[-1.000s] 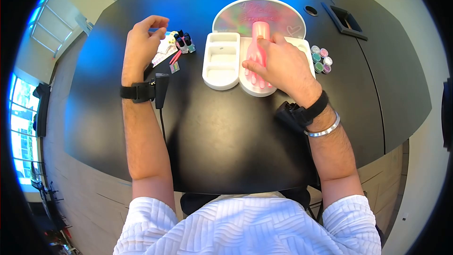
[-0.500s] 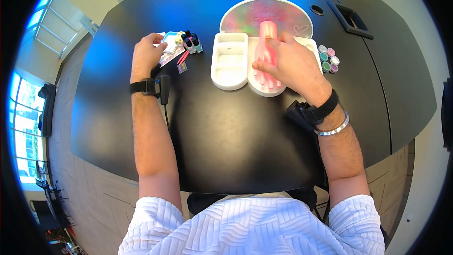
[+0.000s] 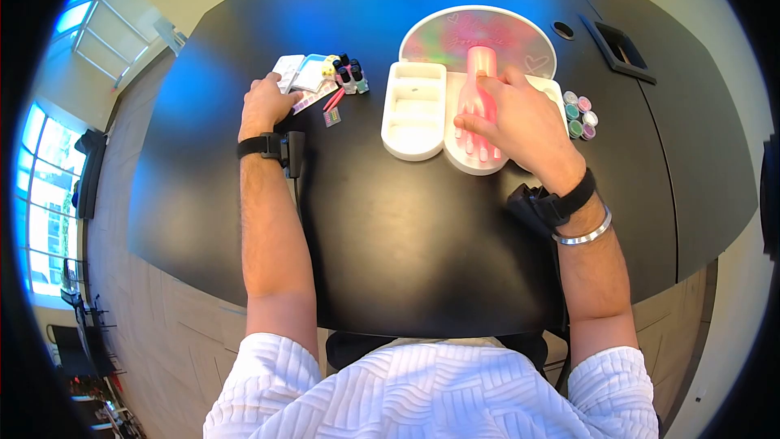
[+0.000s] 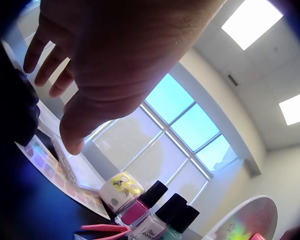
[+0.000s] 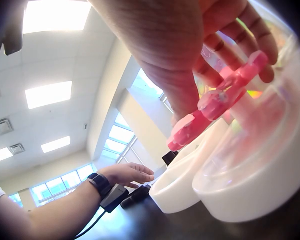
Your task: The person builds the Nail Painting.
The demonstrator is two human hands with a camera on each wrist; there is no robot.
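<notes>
My right hand [image 3: 528, 126] grips a pink mannequin hand [image 3: 474, 122] from above, thumb on one side and fingers on the other. The mannequin hand lies with its white-tipped nails toward me, over a white organizer tray [image 3: 414, 150]. At the left, my left hand [image 3: 268, 106] is palm down with loosely extended fingers, beside white packets [image 3: 288, 69] and a sheet of pastel nail stickers [image 3: 313, 100]. In the left wrist view its thumb overlaps a clear-fronted packet [image 4: 80, 167], with the other fingers spread apart.
Nail polish bottles [image 3: 348, 80], a patterned roll [image 4: 121, 190], pink tweezers [image 3: 333, 99] and a small colored card [image 3: 332, 117] sit right of my left hand. Several glitter pots [image 3: 575, 128] stand right of the tray. A rounded iridescent panel [image 3: 422, 45] rises behind it.
My left hand has come down from above the table to the packets and sticker sheet, its fingers straighter. My right hand stays on the mannequin hand. The head view has shifted slightly.
</notes>
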